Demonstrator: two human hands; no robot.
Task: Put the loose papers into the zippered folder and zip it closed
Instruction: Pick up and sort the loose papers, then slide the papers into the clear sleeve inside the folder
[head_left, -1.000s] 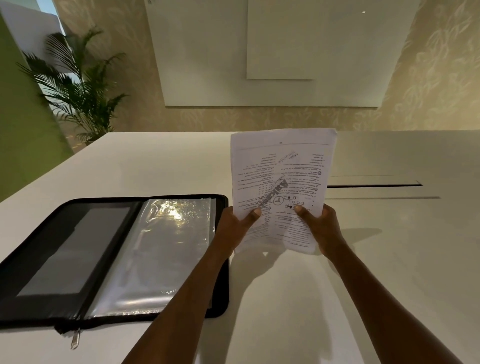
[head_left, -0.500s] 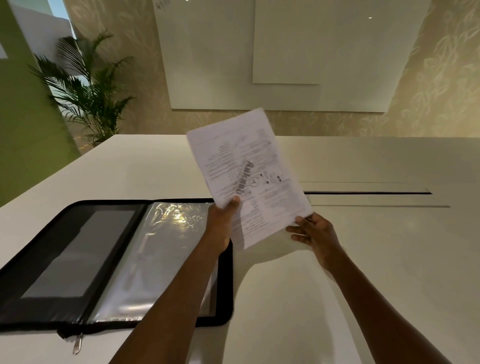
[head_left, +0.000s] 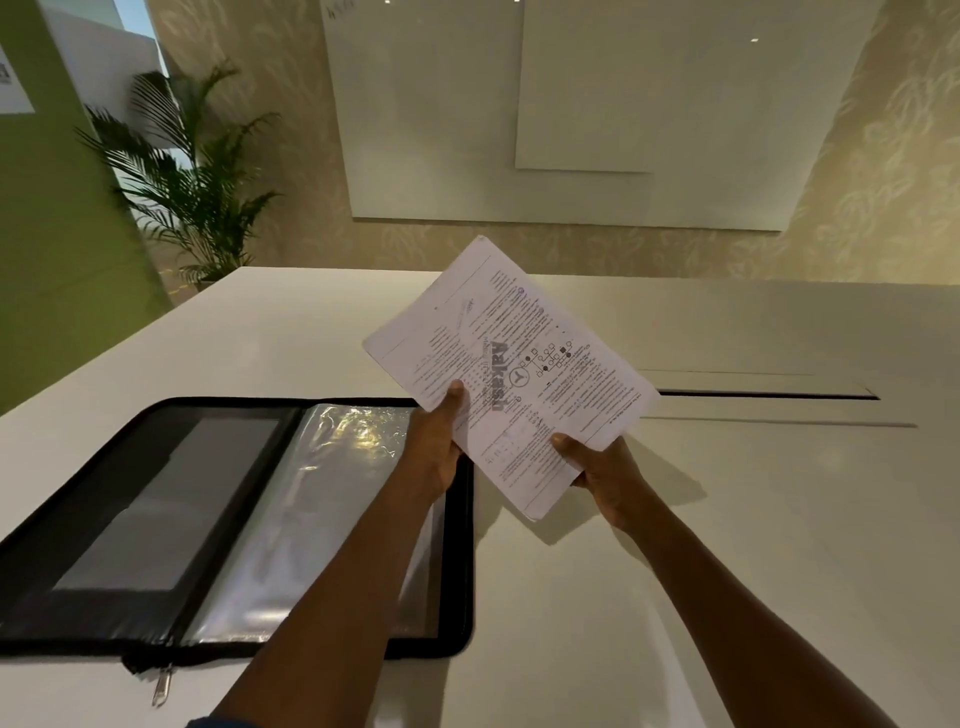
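A thin stack of printed white papers (head_left: 511, 364) is held up above the table, tilted with its top corner leaning left. My left hand (head_left: 436, 447) grips its lower left edge with the thumb on the front. My right hand (head_left: 605, 470) grips the bottom right edge the same way. The black zippered folder (head_left: 104, 525) lies open flat on the table at the left, its shiny clear plastic sleeves (head_left: 322, 499) on the right half. The zipper pull (head_left: 162, 686) hangs at the folder's front edge. My left forearm crosses over the folder's right side.
The white table (head_left: 727, 519) has a long narrow slot (head_left: 763, 396) to the right of the papers. A potted palm (head_left: 192, 182) stands behind the table's far left corner, next to a green wall. White panels hang on the far wall.
The papers have turned from upright to tilted left. My right hand let go for a moment and now grips the bottom edge again.
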